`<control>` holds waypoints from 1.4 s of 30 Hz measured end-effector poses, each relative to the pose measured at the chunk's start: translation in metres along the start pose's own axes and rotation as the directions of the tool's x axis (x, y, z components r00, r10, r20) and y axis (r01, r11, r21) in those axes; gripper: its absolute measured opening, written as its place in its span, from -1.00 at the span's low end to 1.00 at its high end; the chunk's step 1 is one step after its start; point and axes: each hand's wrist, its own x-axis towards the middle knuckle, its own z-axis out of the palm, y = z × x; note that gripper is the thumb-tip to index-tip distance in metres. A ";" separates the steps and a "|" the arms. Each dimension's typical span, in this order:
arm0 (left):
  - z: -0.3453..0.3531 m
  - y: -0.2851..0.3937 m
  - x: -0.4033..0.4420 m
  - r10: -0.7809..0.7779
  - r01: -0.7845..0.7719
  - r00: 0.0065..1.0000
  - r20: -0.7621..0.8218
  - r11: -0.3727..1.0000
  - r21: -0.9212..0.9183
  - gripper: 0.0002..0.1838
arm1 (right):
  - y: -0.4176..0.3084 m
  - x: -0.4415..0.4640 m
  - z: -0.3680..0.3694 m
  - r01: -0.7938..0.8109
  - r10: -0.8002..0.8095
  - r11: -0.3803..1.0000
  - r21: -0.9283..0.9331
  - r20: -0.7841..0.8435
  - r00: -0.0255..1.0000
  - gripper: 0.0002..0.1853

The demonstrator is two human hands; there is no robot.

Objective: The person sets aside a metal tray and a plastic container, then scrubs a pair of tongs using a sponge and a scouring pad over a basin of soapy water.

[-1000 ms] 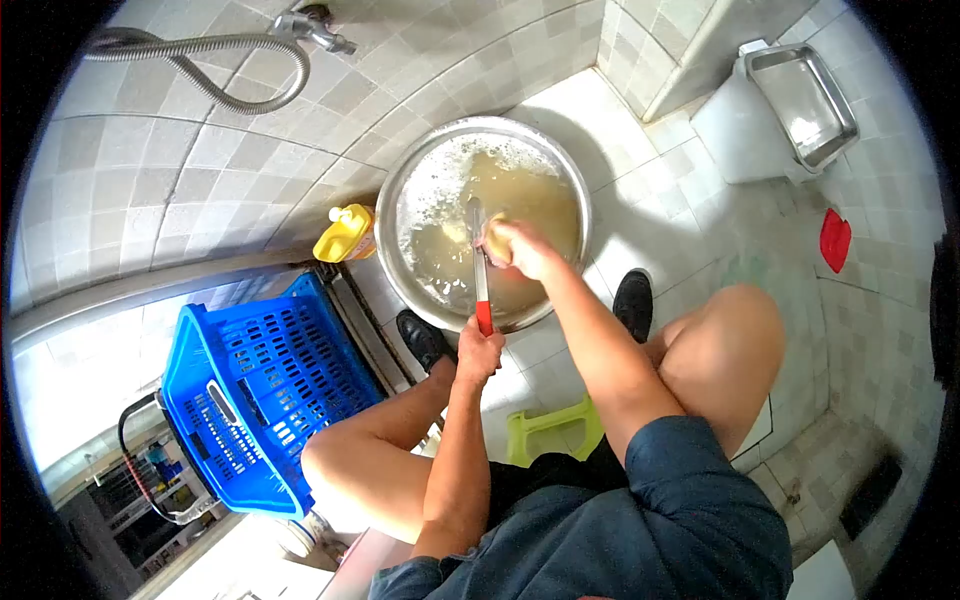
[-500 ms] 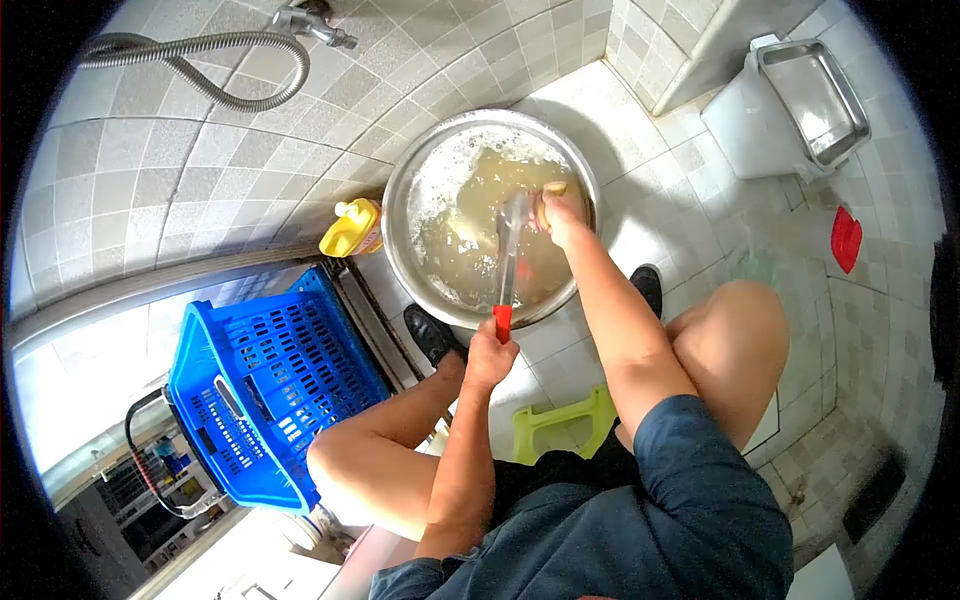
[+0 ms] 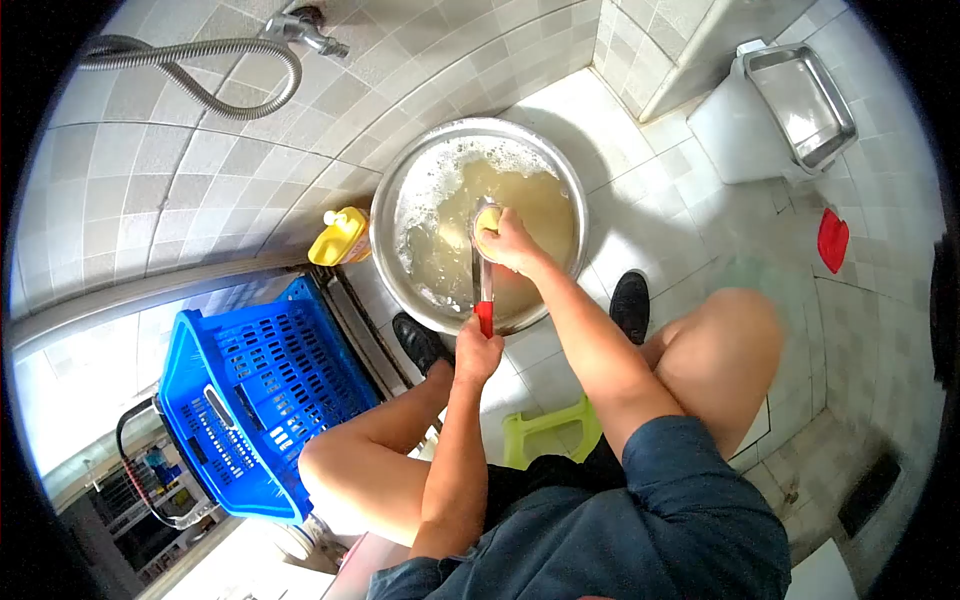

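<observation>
In the head view, my left hand (image 3: 479, 352) is closed round the red grip of a long metal kitchen utensil (image 3: 483, 285). Its shaft points away from me over the large round metal basin (image 3: 380, 245), which holds cloudy, foamy water (image 3: 432, 255). My right hand (image 3: 513, 243) grips a yellow sponge (image 3: 487, 219) and presses it against the utensil's far end. Sponge and fingers cover most of that end, so its exact shape is hidden.
Left of the basin stands a yellow bottle (image 3: 340, 237), near a blue plastic basket (image 3: 265, 400). A green stool (image 3: 520, 430) is below me. A white bin with a metal tray (image 3: 800, 105) stands upper right. A hose (image 3: 225, 50) hangs upper left.
My right hand has moved left with the sponge, onto the utensil's far end. The utensil and my left hand have shifted slightly left and towards me in view.
</observation>
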 end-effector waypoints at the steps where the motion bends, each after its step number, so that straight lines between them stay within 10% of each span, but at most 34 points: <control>1: 0.001 -0.002 -0.001 0.029 -0.029 1.000 0.004 0.998 0.060 -0.78 | 0.001 -0.004 0.003 -0.023 0.025 1.000 0.012 -0.192 0.981 -0.48; 3: -0.004 0.006 -0.010 -0.007 0.004 0.998 0.064 0.998 0.055 -0.80 | -0.015 -0.011 -0.007 -0.112 0.113 0.993 0.028 -0.424 0.899 -0.44; 5: -0.003 0.005 -0.015 0.092 -0.096 0.993 0.077 0.994 0.058 -0.82 | -0.030 -0.010 -0.029 -0.167 0.306 0.835 0.524 -0.191 0.933 -0.52; 11: -0.001 0.005 -0.016 0.159 -0.150 0.984 0.076 0.982 -0.112 -0.84 | -0.032 0.021 -0.050 -0.418 0.494 0.855 0.307 -0.232 0.838 -0.51; 13: -0.003 0.002 -0.015 0.163 -0.160 0.985 0.050 0.985 -0.062 -0.84 | -0.004 0.031 -0.044 -0.432 0.504 0.516 0.740 0.146 0.852 -0.51; 15: 0.002 -0.009 -0.008 0.146 -0.119 0.986 0.086 0.957 -0.265 -0.82 | 0.002 0.024 -0.046 -0.493 0.549 0.511 0.704 0.174 0.817 -0.63; 19: -0.007 0.003 -0.011 -0.051 0.160 0.977 0.209 0.820 -0.550 -0.73 | 0.019 0.000 -0.029 -0.328 0.595 0.457 0.827 -0.010 0.803 -0.88; 21: -0.011 0.007 -0.008 -0.011 0.145 0.981 0.195 0.705 -0.694 -0.66 | 0.029 -0.009 -0.018 -0.277 0.371 0.927 0.251 -0.529 0.763 -0.82; 23: -0.016 0.010 -0.008 -0.014 0.152 0.981 0.192 0.671 -0.726 -0.65 | 0.035 -0.017 -0.024 -0.475 0.609 0.783 0.401 -0.343 0.715 -0.78; 26: -0.019 0.012 -0.004 -0.032 0.151 0.985 0.169 0.637 -0.756 -0.65 | 0.013 -0.035 -0.028 -0.411 0.348 0.376 0.830 0.285 0.893 -0.73; 34: -0.013 0.002 0.014 -0.047 0.100 0.994 0.094 0.690 -0.717 -0.67 | -0.037 -0.062 -0.002 -0.415 0.259 0.907 0.076 0.676 0.690 -0.88; 37: -0.017 0.013 0.011 -0.029 0.093 0.994 0.109 0.758 -0.645 -0.72 | -0.034 -0.067 0.014 -0.308 0.377 0.926 -0.219 0.549 0.745 -0.84; 39: -0.011 0.012 0.008 -0.013 0.089 0.992 0.129 0.788 -0.609 -0.71 | -0.045 -0.072 0.015 -0.056 0.126 0.904 -0.424 0.139 0.982 -0.78; 42: 0.004 0.017 -0.008 0.047 0.084 0.979 0.198 0.793 -0.604 -0.73 | -0.037 -0.043 -0.009 -0.275 0.265 0.946 -0.174 -0.078 0.961 -0.72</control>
